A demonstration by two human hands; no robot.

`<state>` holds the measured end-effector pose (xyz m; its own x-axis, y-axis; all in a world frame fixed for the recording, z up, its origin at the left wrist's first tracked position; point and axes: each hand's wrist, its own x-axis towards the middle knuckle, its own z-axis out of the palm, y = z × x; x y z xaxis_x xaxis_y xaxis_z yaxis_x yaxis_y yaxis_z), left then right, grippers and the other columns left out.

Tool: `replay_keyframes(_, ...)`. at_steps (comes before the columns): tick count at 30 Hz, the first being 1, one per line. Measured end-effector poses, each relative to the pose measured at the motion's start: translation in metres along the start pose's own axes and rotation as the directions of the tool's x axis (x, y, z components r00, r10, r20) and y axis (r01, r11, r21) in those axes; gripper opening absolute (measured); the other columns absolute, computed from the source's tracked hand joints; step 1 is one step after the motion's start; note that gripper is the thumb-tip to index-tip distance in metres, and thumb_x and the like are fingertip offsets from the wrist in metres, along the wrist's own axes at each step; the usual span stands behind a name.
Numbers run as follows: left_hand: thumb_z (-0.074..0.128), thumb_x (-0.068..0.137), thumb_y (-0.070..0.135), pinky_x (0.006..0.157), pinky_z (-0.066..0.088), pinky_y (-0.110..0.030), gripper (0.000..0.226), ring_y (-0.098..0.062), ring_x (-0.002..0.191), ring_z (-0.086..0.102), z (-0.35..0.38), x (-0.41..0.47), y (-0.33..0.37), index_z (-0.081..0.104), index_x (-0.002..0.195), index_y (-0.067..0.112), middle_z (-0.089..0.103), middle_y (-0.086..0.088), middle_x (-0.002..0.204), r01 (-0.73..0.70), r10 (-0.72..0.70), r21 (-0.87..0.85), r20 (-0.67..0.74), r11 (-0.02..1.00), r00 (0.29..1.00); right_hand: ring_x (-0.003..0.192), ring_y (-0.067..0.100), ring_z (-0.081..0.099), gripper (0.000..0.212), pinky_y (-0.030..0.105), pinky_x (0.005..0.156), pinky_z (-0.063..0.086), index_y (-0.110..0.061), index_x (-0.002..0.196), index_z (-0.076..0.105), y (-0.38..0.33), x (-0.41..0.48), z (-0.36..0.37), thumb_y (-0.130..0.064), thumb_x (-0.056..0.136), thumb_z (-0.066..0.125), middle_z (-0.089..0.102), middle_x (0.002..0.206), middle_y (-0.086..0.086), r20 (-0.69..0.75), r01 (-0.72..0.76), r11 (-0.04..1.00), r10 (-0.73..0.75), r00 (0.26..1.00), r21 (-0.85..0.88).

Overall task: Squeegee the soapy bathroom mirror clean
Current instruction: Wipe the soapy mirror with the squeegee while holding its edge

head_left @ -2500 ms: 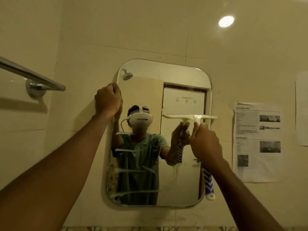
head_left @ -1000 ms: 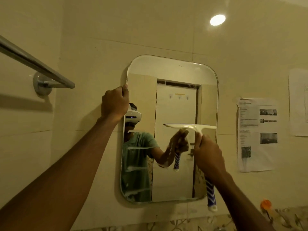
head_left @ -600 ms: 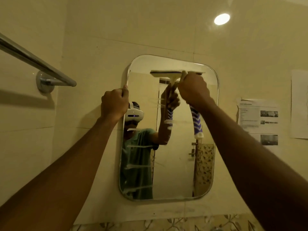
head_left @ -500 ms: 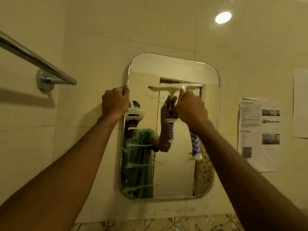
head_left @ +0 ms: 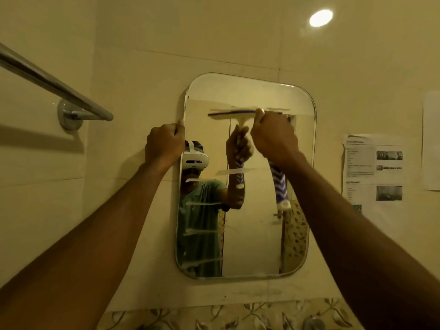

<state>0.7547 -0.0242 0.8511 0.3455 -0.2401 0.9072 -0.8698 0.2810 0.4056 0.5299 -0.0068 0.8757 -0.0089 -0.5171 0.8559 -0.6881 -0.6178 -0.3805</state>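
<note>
Head view. Rounded-corner mirror (head_left: 262, 234) fixed upright on cream tiled wall (head_left: 214, 32). Squeegee (head_left: 240, 114) held against the upper part of the glass, blade level, just below the top edge. Right hand (head_left: 273, 138) wrapped tight around the squeegee neck directly beneath the blade, knuckles toward the camera; blade extends leftward from the fist and a short way to its right. Purple-and-white striped handle (head_left: 281, 186) projecting down and slightly right from under the right hand, white end cap at the bottom, over the right half of the glass. Left hand (head_left: 164, 144) closed as a fist on the left edge of the mirror, at about blade height and a little lower, thumb on the rim. Left hand and squeegee apart, bare glass between them. Soap streaks (head_left: 202, 203) lying as short horizontal white bands down the left half of the glass, one further band near the centre just left of the handle. Towel rail (head_left: 54, 82) on the wall well left of the mirror. Printed paper sheet (head_left: 373, 170) stuck to the wall right of the mirror. Ceiling light (head_left: 320, 17) lit at upper right
</note>
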Motion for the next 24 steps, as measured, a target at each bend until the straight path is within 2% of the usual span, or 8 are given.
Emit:
replay_keyframes(3, 0.033, 0.102, 0.042, 0.057, 0.043, -0.034, 0.052, -0.024, 0.059, 0.053, 0.001, 0.001, -0.002, 0.051, 0.062, 0.013, 0.049, -0.003, 0.056, 0.013, -0.013, 0.003, 0.009, 1.0, 1.0, 0.048, 0.005, 0.051, 0.039, 0.019, 0.045, 0.036, -0.012, 0.091, 0.058, 0.004, 0.005, 0.011, -0.038, 0.104, 0.031, 0.055, 0.064, -0.004, 0.023, -0.03, 0.999, 0.03, 0.999, 0.032)
replay_keyframes(7, 0.032, 0.103, 0.038, 0.058, 0.036, -0.031, 0.051, -0.024, 0.059, 0.051, 0.002, 0.0, -0.003, 0.049, 0.061, 0.013, 0.046, -0.001, 0.054, -0.007, 0.007, 0.007, 0.027, 1.0, 1.0, 0.051, 0.005, 0.052, 0.024, 0.014, 0.043, 0.036, -0.015, 0.098, 0.053, 0.039, -0.07, 0.038, -0.035, 0.101, 0.041, 0.056, 0.069, -0.006, 0.107, -0.018, 1.0, 0.017, 0.994, 0.017)
replay_keyframes(11, 0.033, 0.103, 0.036, 0.058, 0.034, -0.031, 0.05, -0.025, 0.06, 0.05, -0.002, -0.002, -0.002, 0.05, 0.063, 0.011, 0.046, -0.002, 0.055, 0.009, -0.01, 0.005, 0.036, 1.0, 0.999, 0.05, 0.001, 0.047, 0.018, 0.011, 0.04, 0.028, -0.016, 0.098, 0.05, 0.064, -0.132, 0.045, -0.032, 0.1, 0.043, 0.05, 0.066, -0.011, 0.176, -0.064, 0.992, 0.082, 0.981, -0.107)
replay_keyframes(14, 0.033, 0.102, 0.04, 0.061, 0.048, -0.038, 0.052, -0.029, 0.064, 0.058, -0.005, -0.008, -0.008, 0.052, 0.062, 0.012, 0.056, -0.01, 0.062, 0.051, -0.05, -0.013, 0.092, 0.999, 0.995, 0.05, 0.001, 0.045, 0.027, 0.011, 0.043, 0.026, -0.018, 0.092, 0.051, 0.062, -0.123, 0.038, -0.039, 0.102, 0.037, 0.048, 0.064, -0.011, 0.159, -0.023, 0.997, 0.035, 0.987, -0.077)
replay_keyframes(17, 0.034, 0.1, 0.044, 0.069, 0.058, -0.044, 0.056, -0.032, 0.064, 0.066, -0.008, -0.01, -0.014, 0.06, 0.066, 0.008, 0.066, -0.015, 0.067, 0.154, -0.132, -0.123, 0.172, 0.98, 0.976, 0.052, 0.003, 0.049, 0.028, 0.013, 0.047, 0.032, -0.019, 0.092, 0.051, 0.038, -0.093, 0.032, -0.04, 0.102, 0.036, 0.053, 0.067, -0.009, 0.145, 0.055, 0.997, -0.063, 0.987, 0.062)
replay_keyframes(19, 0.032, 0.101, 0.043, 0.066, 0.06, -0.042, 0.057, -0.033, 0.063, 0.068, -0.013, -0.008, -0.01, 0.065, 0.079, 0.001, 0.068, -0.018, 0.071, 0.237, -0.188, -0.195, 0.237, 0.952, 0.953, 0.053, 0.004, 0.049, 0.025, 0.014, 0.048, 0.034, -0.019, 0.091, 0.048, 0.019, -0.074, 0.033, -0.038, 0.103, 0.037, 0.052, 0.068, -0.009, 0.149, 0.104, 0.988, -0.12, 0.982, 0.11)
replay_keyframes(21, 0.028, 0.102, 0.042, 0.064, 0.059, -0.038, 0.06, -0.035, 0.066, 0.068, -0.017, -0.005, -0.007, 0.065, 0.09, -0.004, 0.069, -0.019, 0.074, 0.293, -0.22, -0.233, 0.293, 0.927, 0.93, 0.054, 0.006, 0.05, 0.024, 0.017, 0.047, 0.039, -0.019, 0.092, 0.044, 0.007, -0.063, 0.041, -0.038, 0.104, 0.035, 0.05, 0.068, -0.009, 0.146, 0.16, 0.983, -0.172, 0.974, 0.086)
replay_keyframes(24, 0.027, 0.102, 0.042, 0.058, 0.057, -0.034, 0.062, -0.033, 0.062, 0.067, -0.02, -0.003, -0.006, 0.065, 0.092, -0.005, 0.069, -0.018, 0.073, 0.32, -0.229, -0.253, 0.331, 0.913, 0.915, 0.057, 0.01, 0.058, 0.022, 0.025, 0.05, 0.054, -0.017, 0.099, 0.046, 0.016, -0.073, 0.061, -0.037, 0.103, 0.039, 0.056, 0.072, -0.005, 0.195, 0.195, 0.98, -0.2, 0.96, 0.043)
